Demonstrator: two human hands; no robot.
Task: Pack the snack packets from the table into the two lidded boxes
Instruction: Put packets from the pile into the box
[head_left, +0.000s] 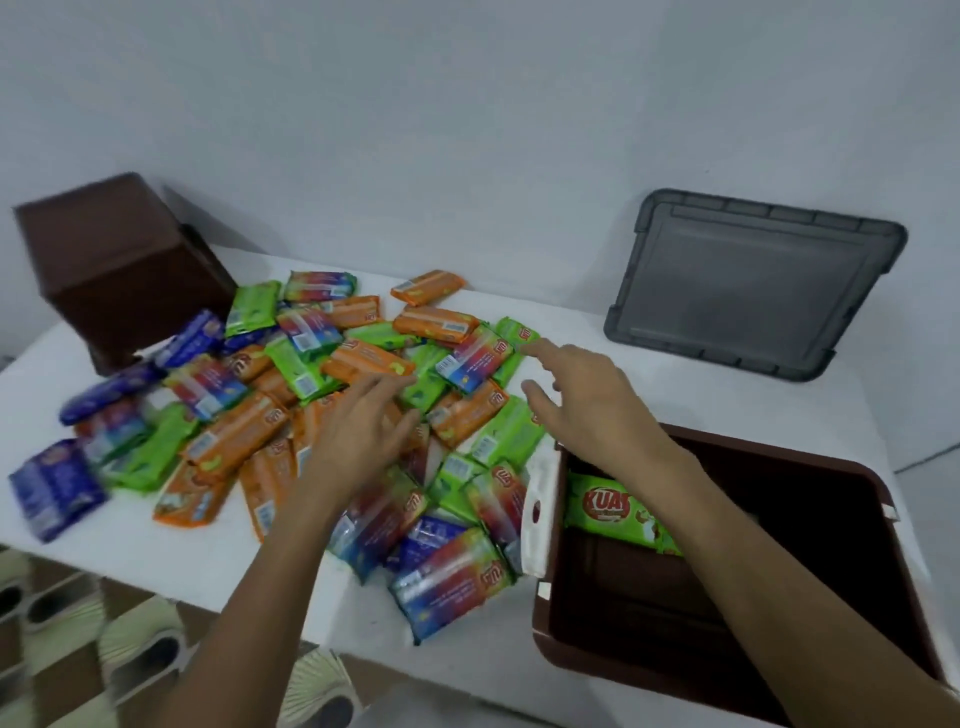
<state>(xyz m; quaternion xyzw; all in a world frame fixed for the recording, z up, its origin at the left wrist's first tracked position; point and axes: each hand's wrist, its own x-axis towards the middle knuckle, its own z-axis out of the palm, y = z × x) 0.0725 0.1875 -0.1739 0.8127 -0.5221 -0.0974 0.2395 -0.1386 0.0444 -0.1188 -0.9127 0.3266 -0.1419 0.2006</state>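
Observation:
A heap of snack packets (291, 415) in orange, green, blue and rainbow wrappers covers the middle of the white table (130, 551). A brown open box (810, 639) stands at the right front with one green packet (613, 512) inside it. A second brown box (114, 260) stands at the back left with something dark across its top. My left hand (358, 431) hovers over the heap with fingers spread, holding nothing. My right hand (582, 400) reaches above the heap's right edge, fingers extended and apart, empty.
A grey lid (753, 280) leans against the wall at the back right. A white latch (540, 509) sticks up on the open box's left rim. Patterned floor shows below the table's front edge at the lower left.

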